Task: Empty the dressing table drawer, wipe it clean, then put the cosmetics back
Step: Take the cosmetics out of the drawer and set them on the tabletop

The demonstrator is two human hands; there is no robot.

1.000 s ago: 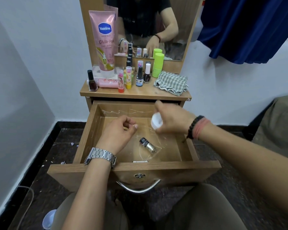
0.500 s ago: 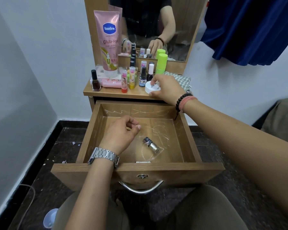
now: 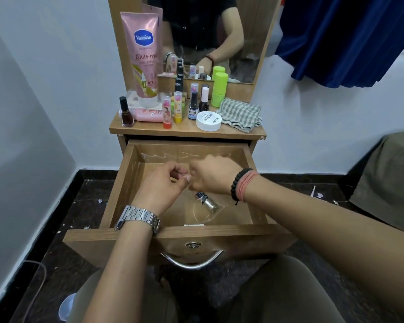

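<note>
The wooden drawer (image 3: 117, 190) is pulled out in front of me. Both hands are inside it, fingertips almost meeting. My left hand (image 3: 161, 183), with a metal watch, has its fingers pinched together; nothing shows between them. My right hand (image 3: 212, 176), with a bead bracelet, is blurred just beside it. A small nail polish bottle (image 3: 207, 202) lies on its side on the drawer floor below my right wrist. A white round jar (image 3: 208, 121) stands on the table top (image 3: 187, 131), next to a checked cloth (image 3: 240, 114).
On the table top stand a tall pink Vaseline tube (image 3: 145, 57), a dark nail polish (image 3: 126, 113), lip balm sticks (image 3: 167, 113), small bottles and a green container (image 3: 219, 86) before the mirror (image 3: 243, 43). A blue curtain (image 3: 348, 38) hangs right. White walls close in.
My right hand carried the white jar out of the drawer, set it on the table top, and came back into the drawer beside my left hand. The left hand hardly moved.
</note>
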